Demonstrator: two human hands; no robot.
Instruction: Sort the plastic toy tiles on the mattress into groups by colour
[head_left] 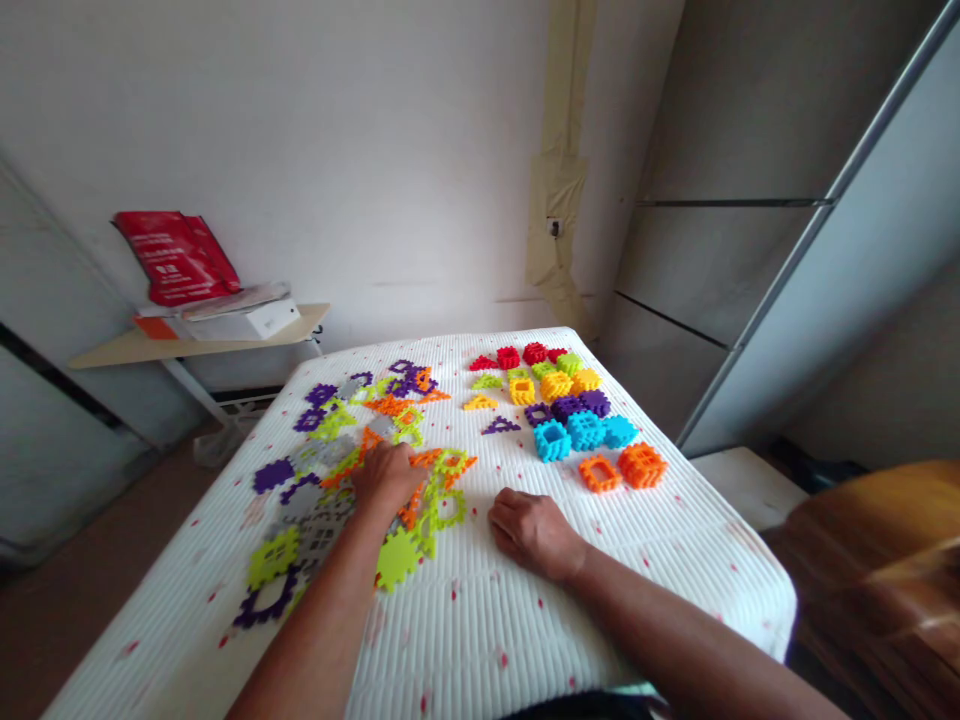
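My left hand [386, 475] reaches down into a loose spread of toothed plastic building pieces on the left of the table. Its fingers are mostly hidden behind the hand, next to an orange triangular piece [369, 440]. Around it lie a lime square piece [397, 560], a purple square piece [274, 475], a purple frame piece [268, 598] and several grey ones. My right hand [532, 530] rests on the cloth with its fingers curled into a fist, and nothing shows in it. It is apart from the pieces.
Sorted pieces stand in rows by colour at the right: red [535, 353], yellow [556, 386], blue [586, 431] and orange [642, 466]. A white quilted cloth [480, 640] covers the table. A side shelf [112, 350] holds a red packet [174, 258]. A tall cabinet [697, 250] stands right.
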